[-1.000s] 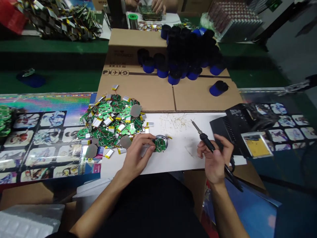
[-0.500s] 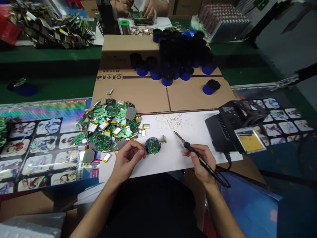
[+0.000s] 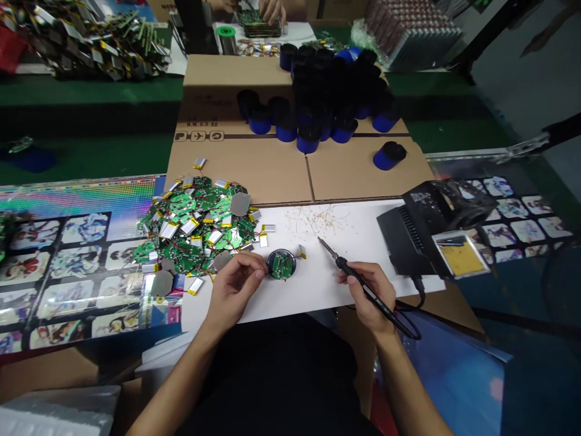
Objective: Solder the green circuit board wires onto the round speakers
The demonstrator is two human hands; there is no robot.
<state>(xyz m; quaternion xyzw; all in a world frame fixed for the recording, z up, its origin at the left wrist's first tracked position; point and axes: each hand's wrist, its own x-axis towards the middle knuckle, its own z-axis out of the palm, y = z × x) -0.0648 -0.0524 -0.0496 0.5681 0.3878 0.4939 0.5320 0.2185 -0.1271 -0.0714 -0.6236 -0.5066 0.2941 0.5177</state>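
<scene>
My right hand [image 3: 373,295] is closed round the black handle of a soldering iron [image 3: 363,284], whose metal tip points up and left over the white sheet. My left hand [image 3: 237,286] is pinched, thumb against forefinger, at the left edge of a round dark housing [image 3: 271,270]. What sits between those fingertips is too small to make out. A green circuit board [image 3: 282,265] lies in the housing, and a small silver battery cell [image 3: 302,251] with a yellow end rests to its upper right. Left of it spreads a heap of green boards [image 3: 200,224] with wired cells.
Black-and-blue cylinders [image 3: 308,139] crowd a cardboard sheet [image 3: 236,175] ahead. At right stands a black soldering station [image 3: 402,239] beside a yellow sponge tray [image 3: 460,257]. Wire clippings [image 3: 320,221] litter the white sheet [image 3: 318,290]. Across the bench, a person's hand [image 3: 272,9] is over stacked boards.
The view has shifted slightly. Both of my hands keep nearly the same pose, with the iron's tip still apart from the board. The co-worker's hands across the bench have moved a little.
</scene>
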